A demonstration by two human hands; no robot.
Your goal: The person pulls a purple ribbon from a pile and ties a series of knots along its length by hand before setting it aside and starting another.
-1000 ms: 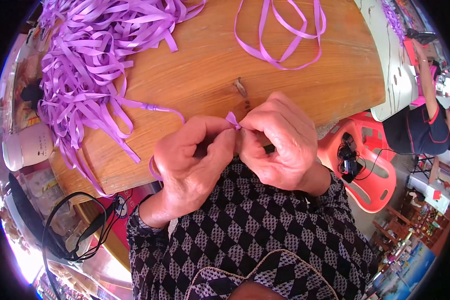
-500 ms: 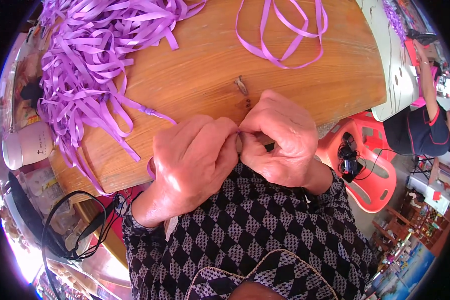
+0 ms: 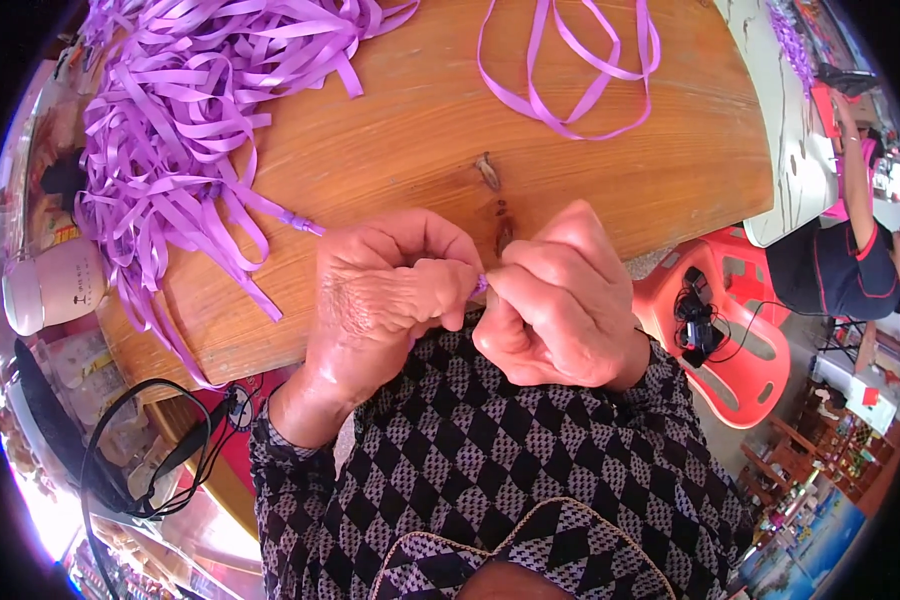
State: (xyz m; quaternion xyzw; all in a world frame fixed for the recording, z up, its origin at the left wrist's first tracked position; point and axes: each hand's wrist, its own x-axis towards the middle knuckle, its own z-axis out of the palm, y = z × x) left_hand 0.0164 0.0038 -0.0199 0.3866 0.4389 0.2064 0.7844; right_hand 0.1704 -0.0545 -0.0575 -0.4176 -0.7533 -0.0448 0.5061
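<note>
My left hand (image 3: pixel 385 285) is closed in a pinch beside the table's near edge. From its fingertips a small bit of purple ribbon (image 3: pixel 481 284) pokes out, seemingly knotted. Against that bit press the curled fingers of my right hand (image 3: pixel 562 305), also closed. Most of the held ribbon is hidden by my fingers. A large heap of purple ribbons (image 3: pixel 170 130) covers the table's left side, and one ribbon with a knot (image 3: pixel 298 222) reaches from it toward my left wrist. Loose ribbon loops (image 3: pixel 530 98) lie at the far middle.
The wooden table (image 3: pixel 400 150) adjoins a white surface (image 3: pixel 792 170) on the right. An orange plastic stool (image 3: pixel 745 385) holds a black cabled device (image 3: pixel 700 325). Black cables (image 3: pixel 210 440) hang at lower left near a pale container (image 3: pixel 60 285). Another person (image 3: pixel 840 260) is at right.
My left hand has rolled, its thumb side now showing, and my right hand's fingers have curled and turned. The purple bit between them shows more clearly.
</note>
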